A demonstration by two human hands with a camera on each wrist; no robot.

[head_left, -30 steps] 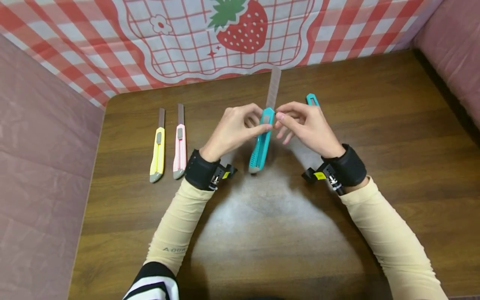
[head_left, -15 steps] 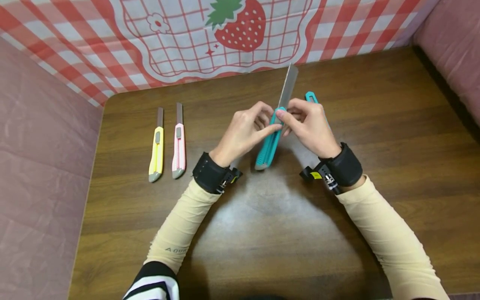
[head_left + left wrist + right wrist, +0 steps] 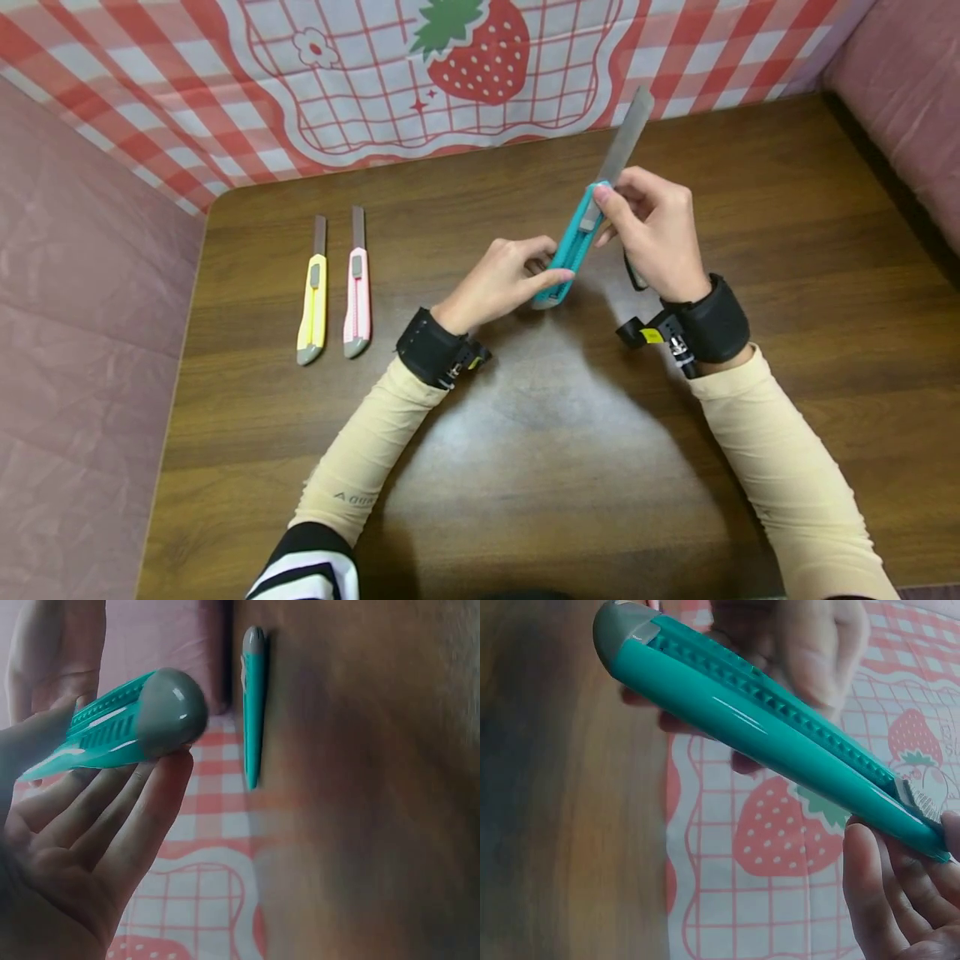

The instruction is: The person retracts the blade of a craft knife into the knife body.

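A teal snap-off utility knife (image 3: 577, 246) is held tilted above the table between both hands, its long grey blade (image 3: 628, 133) out and pointing up and away to the right. My left hand (image 3: 510, 279) grips the lower part of the handle between thumb and fingers, near the grey end cap (image 3: 172, 712). At the blade end, my right hand (image 3: 660, 229) pinches the handle, the thumb close beside the grey slider (image 3: 919, 801). A second teal utility knife (image 3: 255, 705) lies on the table; in the head view the right hand covers most of it.
On the left of the wooden table (image 3: 247, 433) lie a yellow utility knife (image 3: 312, 308) and a pink utility knife (image 3: 357, 300), side by side with blades extended. A red-and-white strawberry cloth (image 3: 337, 92) hangs behind the table's back edge.
The teal knife has moved right and tilted further over. My right hand, earlier beside it, now pinches its blade end; my left hand has shifted down the handle.
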